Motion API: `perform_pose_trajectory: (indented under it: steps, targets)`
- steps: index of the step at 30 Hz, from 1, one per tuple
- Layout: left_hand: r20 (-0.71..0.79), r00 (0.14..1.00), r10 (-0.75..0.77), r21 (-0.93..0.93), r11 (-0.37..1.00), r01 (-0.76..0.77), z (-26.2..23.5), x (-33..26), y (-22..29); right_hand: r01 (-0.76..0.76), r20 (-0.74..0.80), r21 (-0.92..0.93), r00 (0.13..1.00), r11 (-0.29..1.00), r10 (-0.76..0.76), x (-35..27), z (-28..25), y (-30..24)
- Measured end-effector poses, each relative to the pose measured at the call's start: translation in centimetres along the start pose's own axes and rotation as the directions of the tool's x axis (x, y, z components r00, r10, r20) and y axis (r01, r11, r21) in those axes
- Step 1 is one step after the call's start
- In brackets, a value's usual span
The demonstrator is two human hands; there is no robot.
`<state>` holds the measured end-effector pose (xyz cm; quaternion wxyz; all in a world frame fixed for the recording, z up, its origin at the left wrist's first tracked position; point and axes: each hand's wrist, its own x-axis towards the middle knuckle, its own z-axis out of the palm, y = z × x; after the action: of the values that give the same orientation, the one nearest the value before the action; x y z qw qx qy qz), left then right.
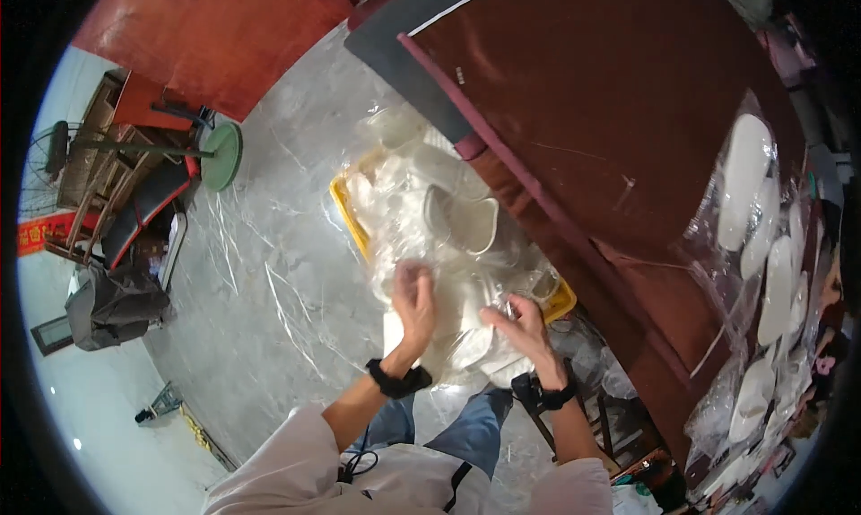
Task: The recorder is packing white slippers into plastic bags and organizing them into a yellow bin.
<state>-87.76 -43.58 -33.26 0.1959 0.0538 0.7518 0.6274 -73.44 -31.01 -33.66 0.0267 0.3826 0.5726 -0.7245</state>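
Note:
Right in front of me, a yellow crate (345, 221) is piled with white slip-on shoes (471, 225) and clear plastic wrapping (392, 187). My left hand (413, 307) is over the near left part of the pile, its fingers pointing away from me and smeared by motion, so their grip is unclear. My right hand (525, 328) pinches the edge of a clear plastic bag (471, 343) between thumb and fingers, at the near right of the pile. White pieces show through this bag; their exact shape is blurred. Each wrist wears a black band.
A large brown sheet-covered table (619, 93) stands at the right, with bagged white soles (746, 181) along its right side. Wooden chairs (108, 192), a green round-based stand (221, 156) and a dark bag (115, 307) are at the left. Grey floor (278, 183) lies between.

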Motion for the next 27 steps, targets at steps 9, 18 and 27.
perform_pose_trajectory:
  steps: [9,18,27]
  targets:
    - [-0.153,0.981,0.118,0.078,0.991,-0.107,-3.5,-14.4,19.0,0.290,0.064,-0.094,0.956,0.952,-0.285,-16.8,-1.5,-11.1]
    - [0.041,0.876,0.481,-0.057,0.876,-0.478,12.2,-27.4,32.0,0.573,-0.286,-0.130,0.760,0.809,-0.584,-35.4,-18.9,-18.0]
    - [0.719,0.525,0.456,-0.337,0.889,-0.310,43.4,-41.1,30.0,0.391,-0.848,-0.272,0.335,0.879,-0.411,-48.7,-41.1,-10.1]
